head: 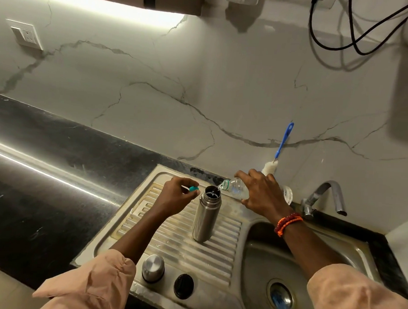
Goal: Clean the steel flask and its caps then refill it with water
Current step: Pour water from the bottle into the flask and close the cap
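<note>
The steel flask [206, 215] stands upright and uncapped on the ribbed drainboard [178, 244] of the steel sink, left of the basin [259, 257]. The right hand [261, 192] is wrapped around a clear plastic bottle [235, 188], which lies tipped with its neck at the flask's mouth, and a thin stream of water runs into the opening. The left hand [176, 196] hovers just left of the flask, its fingertips pinching a small teal bottle cap [193, 189]. Near the front edge of the drainboard stand the flask's steel cup cap [153, 267] and, just right of it, the black inner stopper [183, 286]. A blue-handled bottle brush [279, 148] leans against the marble wall beyond the right hand. The tap [325, 197] stands at the far right of the sink, and a dark counter [45, 170] stretches away to the left.
</note>
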